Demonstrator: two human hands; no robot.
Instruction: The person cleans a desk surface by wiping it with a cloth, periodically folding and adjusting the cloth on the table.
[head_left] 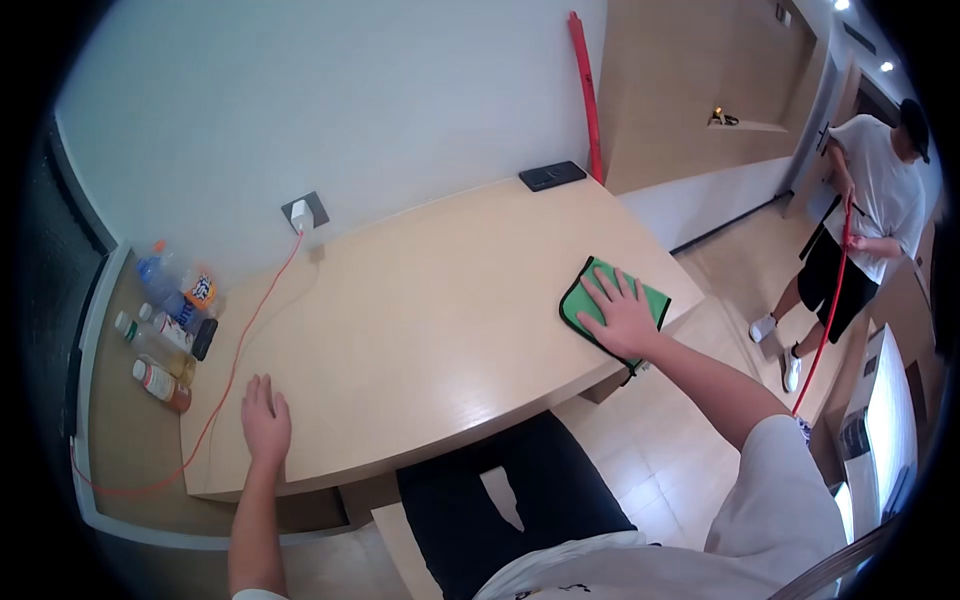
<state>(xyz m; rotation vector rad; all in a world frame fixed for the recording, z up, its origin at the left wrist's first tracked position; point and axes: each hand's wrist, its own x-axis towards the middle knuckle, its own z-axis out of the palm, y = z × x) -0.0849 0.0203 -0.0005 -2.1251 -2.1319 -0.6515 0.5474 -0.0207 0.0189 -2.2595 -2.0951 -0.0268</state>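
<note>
Fingers spread flat, the right hand (627,322) lies on a green cloth (574,303) at the right end of a pale table (420,310); the left hand (266,427), empty and loosely open, is near the left end; beyond, another person (882,180) holds a red pole (838,283).

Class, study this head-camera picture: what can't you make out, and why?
- Head view: the middle of the green cloth, covered by the right hand.
- Head view: fine print on the bottle labels, too small.
- Head view: what the yellow item is, too small.
- Head view: the rest of the left sleeve, cut off by the bottom edge.
</note>
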